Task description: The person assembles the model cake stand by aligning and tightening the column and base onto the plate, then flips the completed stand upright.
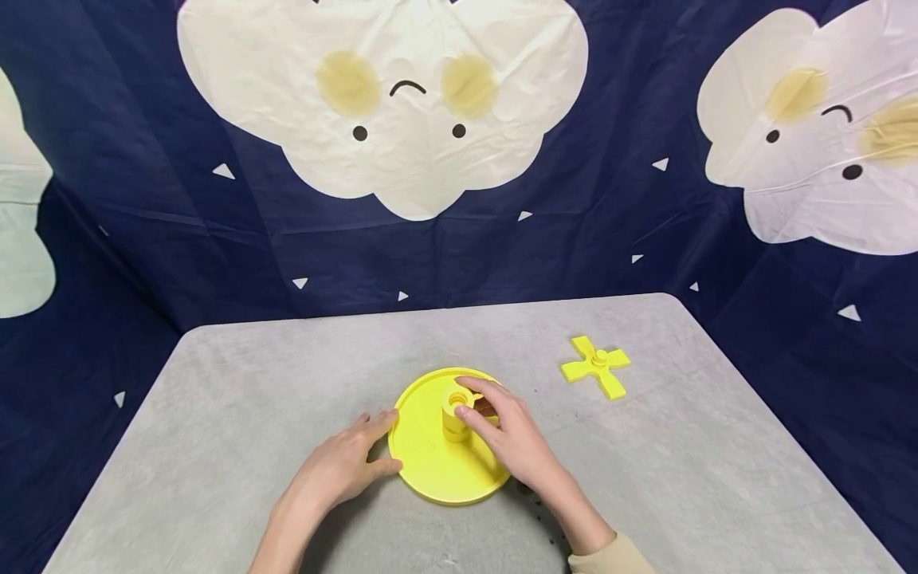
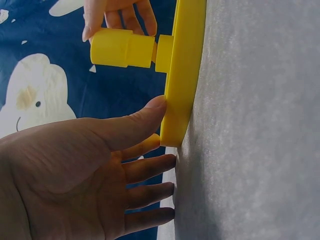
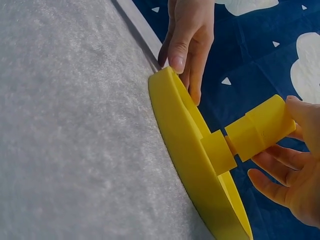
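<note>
A round yellow plate (image 1: 423, 474) with a raised rim lies on the table. My left hand (image 1: 340, 461) is at its left side, thumb and index fingertips touching the rim, the other fingers extended toward the tabletop. From the plate's middle rises a short yellow post (image 3: 219, 152). Above that post, my right hand (image 1: 518, 438) pinches a hollow yellow cylinder (image 3: 261, 127) between thumb and fingers near its top. A narrow gap shows between cylinder and post in both wrist views; whether a neck joins them is hard to tell. The cylinder stands roughly upright over the plate.
A flat yellow cross-shaped piece (image 1: 597, 365) with a round knob in its centre lies at the back right of the grey table (image 1: 287, 383). Small dark specks (image 1: 539, 510) dot the table near the right forearm. A dark blue cloth (image 1: 287, 247) with clouds hangs behind.
</note>
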Demonstrator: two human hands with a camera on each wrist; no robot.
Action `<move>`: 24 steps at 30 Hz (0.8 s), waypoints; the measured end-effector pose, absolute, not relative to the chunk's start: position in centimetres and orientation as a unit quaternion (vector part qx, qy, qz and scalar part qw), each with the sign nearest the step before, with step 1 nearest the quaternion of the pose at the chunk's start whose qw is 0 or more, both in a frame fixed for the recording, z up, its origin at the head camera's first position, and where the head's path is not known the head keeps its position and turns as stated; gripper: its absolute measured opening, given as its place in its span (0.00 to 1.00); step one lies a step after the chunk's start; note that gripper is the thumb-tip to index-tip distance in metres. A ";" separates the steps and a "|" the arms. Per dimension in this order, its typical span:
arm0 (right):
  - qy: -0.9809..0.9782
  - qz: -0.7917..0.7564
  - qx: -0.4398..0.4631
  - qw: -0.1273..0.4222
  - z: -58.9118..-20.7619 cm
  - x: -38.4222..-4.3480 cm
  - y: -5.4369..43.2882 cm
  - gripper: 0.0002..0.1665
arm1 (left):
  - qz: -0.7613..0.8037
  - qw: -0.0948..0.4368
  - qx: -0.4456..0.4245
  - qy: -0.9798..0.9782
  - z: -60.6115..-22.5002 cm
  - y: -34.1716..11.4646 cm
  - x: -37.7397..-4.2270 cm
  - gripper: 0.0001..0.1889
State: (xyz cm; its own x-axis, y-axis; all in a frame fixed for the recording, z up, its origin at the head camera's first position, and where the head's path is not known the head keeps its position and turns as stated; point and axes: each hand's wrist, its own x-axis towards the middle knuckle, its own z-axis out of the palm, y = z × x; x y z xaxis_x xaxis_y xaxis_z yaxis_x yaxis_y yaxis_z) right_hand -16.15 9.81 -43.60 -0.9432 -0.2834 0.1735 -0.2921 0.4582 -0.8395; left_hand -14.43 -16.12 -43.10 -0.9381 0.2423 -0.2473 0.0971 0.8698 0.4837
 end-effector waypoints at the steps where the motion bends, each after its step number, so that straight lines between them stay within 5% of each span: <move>1: -0.855 0.491 0.168 0.004 -43.6 -16.1 9.8 0.26 | 0.239 0.152 0.089 0.955 -43.1 -16.1 -14.4 0.40; 24: -0.844 0.493 0.208 -0.023 -44.1 -16.1 9.8 0.29 | 0.247 0.152 0.084 0.953 -43.3 -16.2 -14.4 0.40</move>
State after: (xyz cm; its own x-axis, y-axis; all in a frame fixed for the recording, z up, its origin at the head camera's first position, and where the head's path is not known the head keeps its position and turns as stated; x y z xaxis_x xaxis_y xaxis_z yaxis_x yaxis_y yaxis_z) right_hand -16.14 9.81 -44.06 -0.9126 -0.3734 0.1667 -0.3287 0.4271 -0.8423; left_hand -14.39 -16.18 -43.27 -0.9394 0.2360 -0.2486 0.0859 0.8641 0.4959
